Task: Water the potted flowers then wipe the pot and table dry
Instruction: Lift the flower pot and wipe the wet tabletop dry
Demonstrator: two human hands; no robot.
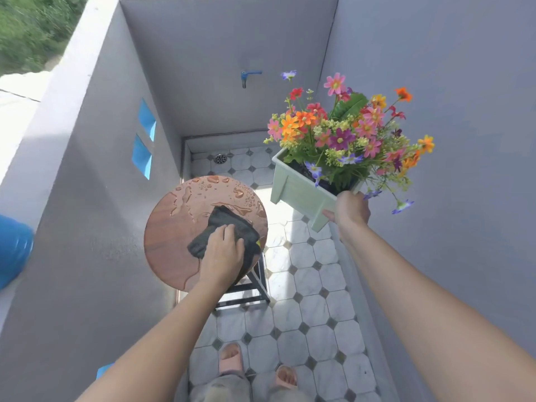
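A round wooden table stands at the centre, with water drops and puddles on its far half. A dark grey cloth lies on its right side. My left hand presses down on the cloth with fingers spread over it. My right hand grips the near corner of a pale green rectangular pot and holds it in the air, to the right of the table. Colourful flowers fill the pot.
Grey walls close in on the left, back and right. A blue tap sticks out of the back wall above a floor drain. The floor is tiled. My feet in pink slippers stand below. A blue barrel sits outside the left wall.
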